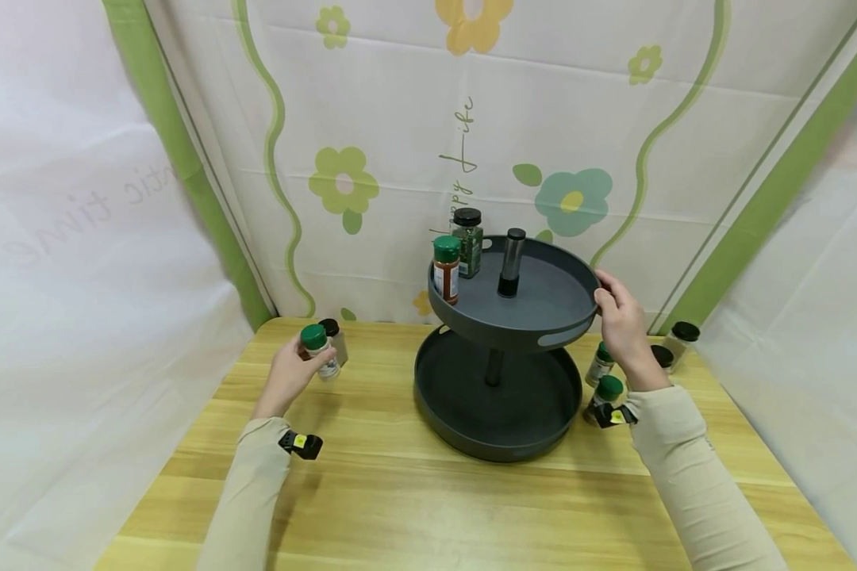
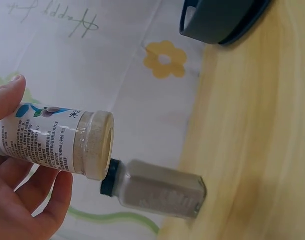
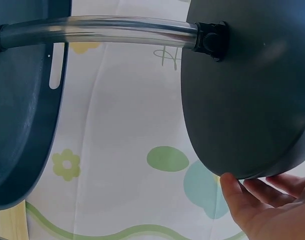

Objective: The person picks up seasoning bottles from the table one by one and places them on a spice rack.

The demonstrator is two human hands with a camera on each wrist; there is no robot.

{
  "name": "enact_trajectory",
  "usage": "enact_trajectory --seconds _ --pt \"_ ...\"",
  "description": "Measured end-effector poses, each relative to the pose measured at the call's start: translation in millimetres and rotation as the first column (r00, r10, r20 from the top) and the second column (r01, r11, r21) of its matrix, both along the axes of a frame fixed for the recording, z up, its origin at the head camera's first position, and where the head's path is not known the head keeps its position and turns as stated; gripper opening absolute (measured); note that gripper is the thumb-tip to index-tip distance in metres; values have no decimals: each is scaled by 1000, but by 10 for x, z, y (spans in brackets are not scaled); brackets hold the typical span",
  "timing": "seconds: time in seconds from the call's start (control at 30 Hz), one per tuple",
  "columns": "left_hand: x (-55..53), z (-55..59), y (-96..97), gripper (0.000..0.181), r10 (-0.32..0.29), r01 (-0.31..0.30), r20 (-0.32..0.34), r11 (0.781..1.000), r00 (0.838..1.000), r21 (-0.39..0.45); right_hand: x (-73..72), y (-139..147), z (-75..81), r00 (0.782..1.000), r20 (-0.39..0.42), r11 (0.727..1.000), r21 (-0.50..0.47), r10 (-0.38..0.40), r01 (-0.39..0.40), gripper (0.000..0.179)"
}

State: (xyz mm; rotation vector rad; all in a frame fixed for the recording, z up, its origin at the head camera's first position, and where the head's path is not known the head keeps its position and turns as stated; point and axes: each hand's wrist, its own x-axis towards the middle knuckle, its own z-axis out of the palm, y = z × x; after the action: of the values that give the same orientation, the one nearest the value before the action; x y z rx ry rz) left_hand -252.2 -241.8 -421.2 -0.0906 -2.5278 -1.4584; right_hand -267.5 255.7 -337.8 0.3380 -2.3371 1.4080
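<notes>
A: Start at the left. What's there?

B: The left hand (image 1: 289,374), curled round a green-capped jar (image 2: 42,137) with pale contents, fingers on one side and thumb on the other. It's up off the wooden table (image 1: 314,507).

A: Anything near it?

B: A black-capped bottle (image 2: 160,190), standing upright on the table, just beyond the held jar.

A: And in the middle?

B: The two-tier stand. Its lower tray (image 1: 464,424) sits on the table; the upper tray (image 1: 553,289) is above it on a post. At the upper tray's left side stand a green-capped jar of red seasoning (image 1: 447,277) and, just behind it, a black-capped jar of green flakes (image 1: 471,250).

A: The right hand (image 1: 624,329)?

B: At the upper tray's right edge, partly closed, holding the rim with bent fingers.

A: What's past the stand?

B: Two green-capped jars (image 1: 601,366) close to the lower tray, partly hidden by the right arm, then two black-capped jars (image 1: 681,345) farther right.
</notes>
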Motion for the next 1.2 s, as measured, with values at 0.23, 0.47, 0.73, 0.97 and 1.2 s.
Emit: enact_trajectory --seconds 0.23,0.47,0.73,0.97,1.2 --pt "-15 157 99 52 -33 34 -33 999 999 13 1 11 -7 1000 6 1000 -4 -3 3 52" --pt "-30 281 201 54 -86 86 -42 996 995 15 24 1 -8 1000 -3 1000 4 -11 11 52" --pt "-27 428 332 52 -110 107 -88 994 990 -34 35 -9 -16 1000 -5 999 24 -29 29 54" --pt "-15 583 466 45 -138 138 -117 990 983 -7 39 -9 -19 999 -5 999 26 -32 32 54" --pt "-34 701 579 42 -190 196 -155 980 969 24 55 -17 -14 1000 -8 999 12 -29 29 53"
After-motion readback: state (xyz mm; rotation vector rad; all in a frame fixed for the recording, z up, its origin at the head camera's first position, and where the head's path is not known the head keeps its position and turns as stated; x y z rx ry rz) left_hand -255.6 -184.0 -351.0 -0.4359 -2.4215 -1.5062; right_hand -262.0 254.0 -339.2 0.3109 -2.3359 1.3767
